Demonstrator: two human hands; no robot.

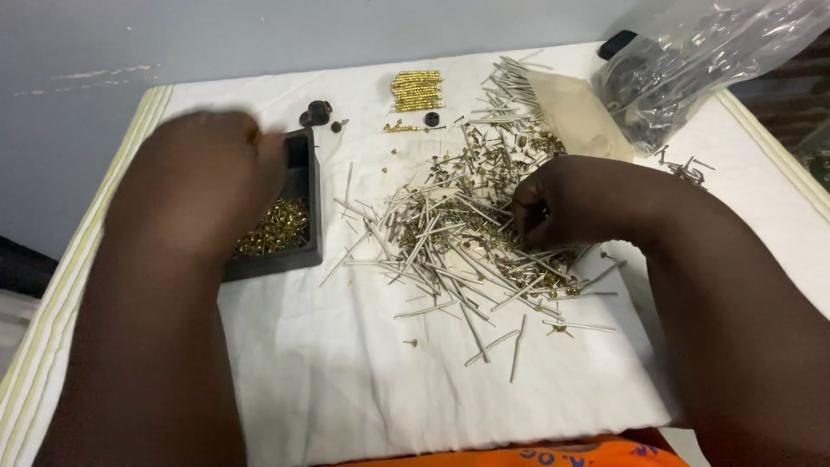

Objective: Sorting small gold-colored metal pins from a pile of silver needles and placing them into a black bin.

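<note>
Nearest the camera, a strip of orange garment (553,454) shows at the bottom edge, and just beyond it begins the white cloth (346,380) that covers the table, its near part bare save for a few stray silver pins.

Both forearms reach out over this cloth. The right hand (575,203) rests on the right side of the heap of silver pins and small brass pieces (458,233), its fingers curled inward and pinched at the heap's edge; it seems to be picking at something small, though what sits between the fingertips is too tiny to tell. The heap lies spread thin in the middle of the cloth (likely so that single pieces can be told apart and reached).

The left hand (203,177) is over the black tray (309,207) at the left, blurred by motion, knuckles up and fingers bent down; whether it grips anything or has let go cannot be told. Inside the tray lies a bed of small brass pieces (278,227), kept apart from the mixed heap by the tray's walls.

Farther back, a few black rubber rings (316,113) sit just beyond the tray, a neat block of brass beads (416,90) lies near the far edge, and a bundle of longer silver pins (510,86) rests beside a tan paper packet (575,117). At the far right corner a clear plastic bag (700,60) slumps, dark metal parts inside it.
</note>
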